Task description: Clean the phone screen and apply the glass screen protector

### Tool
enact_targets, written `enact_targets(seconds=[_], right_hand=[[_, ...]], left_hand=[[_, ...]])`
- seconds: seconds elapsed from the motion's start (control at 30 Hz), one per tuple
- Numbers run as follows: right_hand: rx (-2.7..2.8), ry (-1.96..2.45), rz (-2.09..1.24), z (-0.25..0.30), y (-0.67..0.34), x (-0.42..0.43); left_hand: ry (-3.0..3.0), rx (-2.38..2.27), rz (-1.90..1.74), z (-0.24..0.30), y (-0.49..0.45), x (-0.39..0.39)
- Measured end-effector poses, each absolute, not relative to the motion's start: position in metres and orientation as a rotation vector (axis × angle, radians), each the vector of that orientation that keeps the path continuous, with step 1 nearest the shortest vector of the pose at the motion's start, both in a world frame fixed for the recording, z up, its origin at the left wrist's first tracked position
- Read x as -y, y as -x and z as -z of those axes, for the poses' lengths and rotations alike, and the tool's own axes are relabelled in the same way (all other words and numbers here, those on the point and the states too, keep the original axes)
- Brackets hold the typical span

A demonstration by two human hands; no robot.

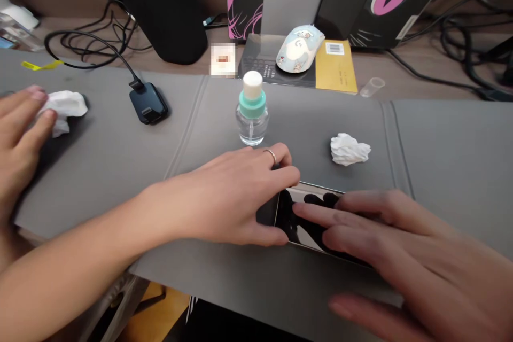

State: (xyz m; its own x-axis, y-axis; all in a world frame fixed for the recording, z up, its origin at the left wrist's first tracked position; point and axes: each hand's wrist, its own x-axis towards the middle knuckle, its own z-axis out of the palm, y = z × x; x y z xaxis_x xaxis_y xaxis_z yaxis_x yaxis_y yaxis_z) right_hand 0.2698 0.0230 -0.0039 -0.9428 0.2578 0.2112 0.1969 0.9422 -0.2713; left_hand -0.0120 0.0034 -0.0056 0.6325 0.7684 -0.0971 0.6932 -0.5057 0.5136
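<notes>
A glossy black phone (285, 220) lies flat on the grey desk mat (120, 160) near the front edge. My left hand (228, 197), a ring on one finger, is closed around the phone's left end. My right hand (401, 246) rests on the screen with its fingers stretched flat, covering most of it. A small clear bottle with a teal collar and white cap (251, 112) stands upright just beyond my left hand. To the right of the bottle lies a crumpled white tissue (348, 149), apart from both hands.
Another person's hand (20, 139) at the far left touches a second crumpled tissue (64, 109). A black cabled device (148, 102) lies on the mat. Behind it are a patterned mouse (298, 48), a yellow booklet (336, 67), a clear cap (372, 86), cables and dark equipment.
</notes>
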Motion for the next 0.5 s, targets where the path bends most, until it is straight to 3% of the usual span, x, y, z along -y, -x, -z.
enact_targets(seconds=[0.5], right_hand=[[2.885,0.418,-0.579,0.015,-0.291,-0.036]], left_hand=[[-2.359,-1.151,-0.207,0.01,0.011,-0.003]])
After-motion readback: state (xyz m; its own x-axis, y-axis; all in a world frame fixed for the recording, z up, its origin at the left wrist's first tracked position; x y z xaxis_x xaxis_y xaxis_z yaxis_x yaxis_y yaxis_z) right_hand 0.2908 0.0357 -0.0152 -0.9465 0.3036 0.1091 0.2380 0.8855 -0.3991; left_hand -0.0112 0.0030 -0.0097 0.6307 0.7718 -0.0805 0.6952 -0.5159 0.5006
